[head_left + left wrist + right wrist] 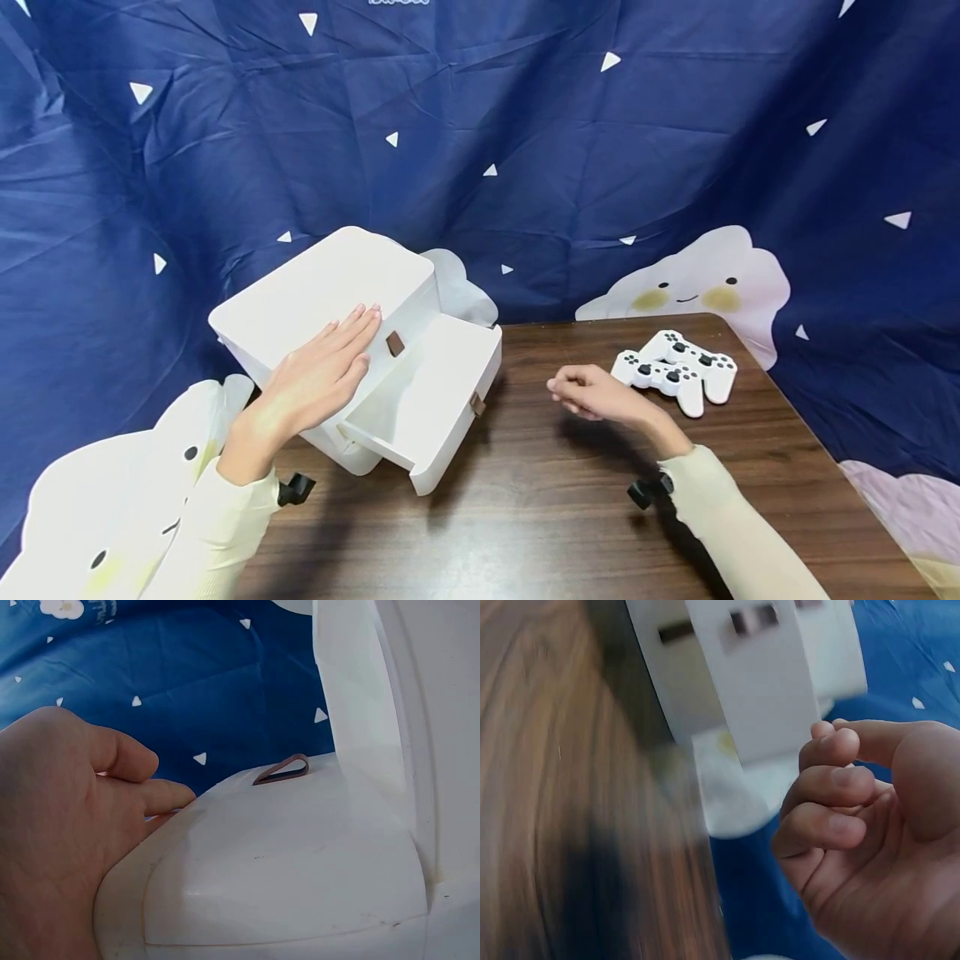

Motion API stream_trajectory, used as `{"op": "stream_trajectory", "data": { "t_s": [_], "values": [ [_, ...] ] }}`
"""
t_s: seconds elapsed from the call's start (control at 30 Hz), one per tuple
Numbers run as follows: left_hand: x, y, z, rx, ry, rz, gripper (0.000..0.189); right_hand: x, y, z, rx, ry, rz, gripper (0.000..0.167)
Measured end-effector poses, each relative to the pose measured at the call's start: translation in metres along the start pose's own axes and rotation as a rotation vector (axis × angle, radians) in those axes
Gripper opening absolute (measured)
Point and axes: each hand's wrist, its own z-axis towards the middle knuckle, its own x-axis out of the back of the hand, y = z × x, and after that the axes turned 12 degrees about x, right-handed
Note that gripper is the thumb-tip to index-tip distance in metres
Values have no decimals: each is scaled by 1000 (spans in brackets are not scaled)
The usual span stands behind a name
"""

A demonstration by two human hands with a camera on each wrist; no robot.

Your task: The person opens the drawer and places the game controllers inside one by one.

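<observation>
A white drawer cabinet (322,287) stands at an angle on the left of the table. My left hand (318,375) lies flat on its top near the front edge, fingers straight. One lower drawer (459,425) is pulled out, with a brown loop tab (477,405) on its front; another brown tab (395,343) marks the drawer above. To the right of the open drawer, my right hand (600,394) hovers over the table, fingers loosely curled around nothing. In the right wrist view, the drawer front (761,697) appears blurred beyond the fingertips.
Two white game controllers, a front one (654,376) and a rear one (720,379), lie overlapping at the table's back right, just beyond my right hand. The brown wooden table (525,517) ends at a blue patterned cloth (525,108) behind it.
</observation>
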Motion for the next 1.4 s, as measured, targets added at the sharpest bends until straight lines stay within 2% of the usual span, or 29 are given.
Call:
{"op": "stream_trajectory", "data": {
  "t_s": [0.17, 0.33, 0.57, 0.73, 0.97, 1.2, 1.4],
  "values": [
    [0, 0, 0, -8, 7, 6, 58, 30, 9, -24, -19, 81, -32, 27],
    [0, 0, 0, -19, 11, 28, 58, 57, 17, -49, -41, 158, -75, 29],
    [1, 0, 1, -20, 14, 33, 58, 91, 32, -82, 10, 244, -95, 26],
    [0, -1, 1, -21, 11, 34, 58, 108, 47, -101, 17, 303, -76, 23],
    [0, -1, 1, -19, 9, 34, 58, 123, 59, -123, -11, 411, -107, 23],
    [-1, -1, 1, -18, 10, 37, 58, 128, 73, -131, -74, 543, -294, 33],
    [-1, -1, 0, -12, 5, 31, 59, 125, 88, -135, -74, 527, -334, 41]
  ]
}}
